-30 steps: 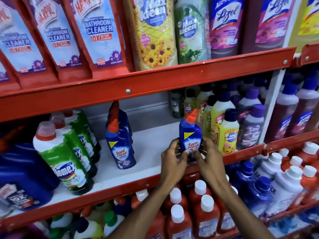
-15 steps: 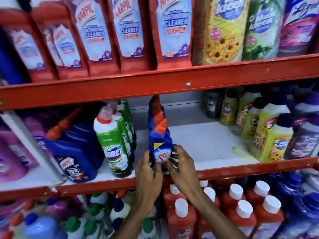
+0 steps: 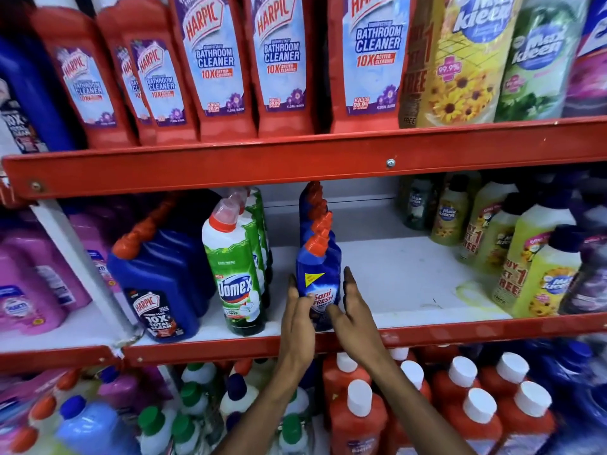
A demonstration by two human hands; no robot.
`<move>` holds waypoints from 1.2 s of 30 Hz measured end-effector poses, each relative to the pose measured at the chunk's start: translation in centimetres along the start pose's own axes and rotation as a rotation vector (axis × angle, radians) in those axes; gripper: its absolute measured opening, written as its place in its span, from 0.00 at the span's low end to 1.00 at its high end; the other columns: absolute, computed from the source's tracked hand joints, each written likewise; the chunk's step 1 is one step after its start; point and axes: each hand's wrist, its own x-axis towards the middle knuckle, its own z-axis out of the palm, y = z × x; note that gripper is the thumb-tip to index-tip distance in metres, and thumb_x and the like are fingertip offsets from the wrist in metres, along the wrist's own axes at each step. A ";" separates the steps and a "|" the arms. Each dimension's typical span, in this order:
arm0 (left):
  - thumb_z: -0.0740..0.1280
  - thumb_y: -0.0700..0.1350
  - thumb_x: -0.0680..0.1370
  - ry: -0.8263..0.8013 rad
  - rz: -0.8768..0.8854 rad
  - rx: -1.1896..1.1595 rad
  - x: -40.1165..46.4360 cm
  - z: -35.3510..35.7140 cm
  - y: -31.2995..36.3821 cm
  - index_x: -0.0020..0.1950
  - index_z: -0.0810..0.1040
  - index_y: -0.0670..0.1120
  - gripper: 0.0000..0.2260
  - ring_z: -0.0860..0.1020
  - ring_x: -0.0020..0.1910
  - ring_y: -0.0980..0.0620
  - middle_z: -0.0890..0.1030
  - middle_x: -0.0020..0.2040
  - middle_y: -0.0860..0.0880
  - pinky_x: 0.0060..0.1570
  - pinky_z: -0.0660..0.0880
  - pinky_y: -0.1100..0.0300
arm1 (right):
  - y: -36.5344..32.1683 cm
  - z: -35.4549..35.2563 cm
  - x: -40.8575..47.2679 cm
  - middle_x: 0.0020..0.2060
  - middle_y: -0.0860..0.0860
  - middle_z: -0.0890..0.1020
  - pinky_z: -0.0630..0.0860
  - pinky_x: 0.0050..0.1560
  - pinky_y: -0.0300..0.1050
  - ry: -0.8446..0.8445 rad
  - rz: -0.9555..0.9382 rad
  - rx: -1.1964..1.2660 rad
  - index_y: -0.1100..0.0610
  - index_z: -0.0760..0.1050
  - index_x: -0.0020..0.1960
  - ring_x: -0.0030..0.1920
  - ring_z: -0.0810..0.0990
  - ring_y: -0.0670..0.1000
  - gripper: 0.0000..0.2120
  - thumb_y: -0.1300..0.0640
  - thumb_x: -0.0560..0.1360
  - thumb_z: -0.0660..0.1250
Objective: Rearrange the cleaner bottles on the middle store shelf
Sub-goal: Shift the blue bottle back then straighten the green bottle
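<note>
A blue Sani Fresh bottle (image 3: pixel 317 274) with an orange cap stands near the front edge of the white middle shelf (image 3: pixel 410 277), at the head of a row of the same blue bottles (image 3: pixel 313 211). My left hand (image 3: pixel 299 310) presses its left side, thumb on the label. Along the bottle's right side lies my right hand (image 3: pixel 353 303), fingers stretched out and thumb at the bottle's base. Green Domex bottles (image 3: pixel 235 277) stand in a row just left of it, with a small gap between.
A blue Harpic jug (image 3: pixel 157 290) sits left of the Domex row. Yellow and purple Max Kleen bottles (image 3: pixel 542 280) fill the shelf's right end. The red upper shelf rail (image 3: pixel 295 162) hangs low overhead. Red white-capped bottles (image 3: pixel 358 421) crowd the shelf below.
Both hands carried the Sani Fresh bottle leftwards from beside the yellow bottles to the front of the blue row. The view has followed to the left.
</note>
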 end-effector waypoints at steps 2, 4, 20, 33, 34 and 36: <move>0.61 0.54 0.72 -0.023 -0.029 -0.049 0.3 0.4 -0.2 0.73 0.70 0.45 0.30 0.81 0.62 0.41 0.82 0.65 0.40 0.64 0.78 0.37 | 0.2 0.2 0.1 0.70 0.51 0.74 0.74 0.58 0.27 -0.008 -0.030 0.008 0.53 0.53 0.80 0.64 0.78 0.46 0.35 0.57 0.74 0.57; 0.61 0.57 0.71 -0.053 -0.040 -0.075 0.5 0.6 -0.6 0.76 0.68 0.48 0.33 0.80 0.65 0.43 0.80 0.68 0.42 0.67 0.76 0.37 | 0.6 0.2 0.2 0.68 0.51 0.77 0.77 0.63 0.40 -0.001 -0.030 0.029 0.52 0.55 0.79 0.63 0.79 0.47 0.33 0.55 0.75 0.56; 0.61 0.53 0.78 0.218 0.447 0.163 -3.9 -6.2 1.0 0.69 0.77 0.48 0.21 0.76 0.67 0.56 0.78 0.68 0.52 0.63 0.73 0.67 | -1.5 2.4 -4.2 0.51 0.53 0.81 0.74 0.51 0.31 0.648 -0.327 0.140 0.55 0.75 0.56 0.52 0.80 0.48 0.14 0.58 0.72 0.59; 0.61 0.72 0.76 -0.049 0.046 -0.182 3.2 -12.5 -0.2 0.71 0.76 0.47 0.35 0.79 0.69 0.44 0.82 0.68 0.43 0.74 0.71 0.40 | -2.8 13.6 1.9 0.65 0.55 0.80 0.73 0.69 0.55 -0.012 0.080 0.257 0.52 0.71 0.69 0.65 0.78 0.52 0.27 0.40 0.77 0.52; 0.60 0.70 0.76 -0.047 0.062 -0.170 2.8 -12.2 0.2 0.70 0.77 0.46 0.33 0.82 0.65 0.45 0.84 0.64 0.44 0.71 0.74 0.43 | -2.8 13.7 2.0 0.62 0.56 0.81 0.74 0.67 0.57 -0.005 0.091 0.269 0.52 0.73 0.67 0.62 0.80 0.54 0.28 0.39 0.75 0.51; 0.59 0.68 0.76 -0.064 0.073 -0.169 2.5 -11.8 0.2 0.70 0.75 0.44 0.34 0.82 0.64 0.45 0.84 0.63 0.44 0.69 0.75 0.44 | -2.7 13.8 1.9 0.59 0.56 0.83 0.76 0.64 0.53 0.024 0.093 0.308 0.53 0.75 0.63 0.58 0.82 0.52 0.22 0.44 0.79 0.51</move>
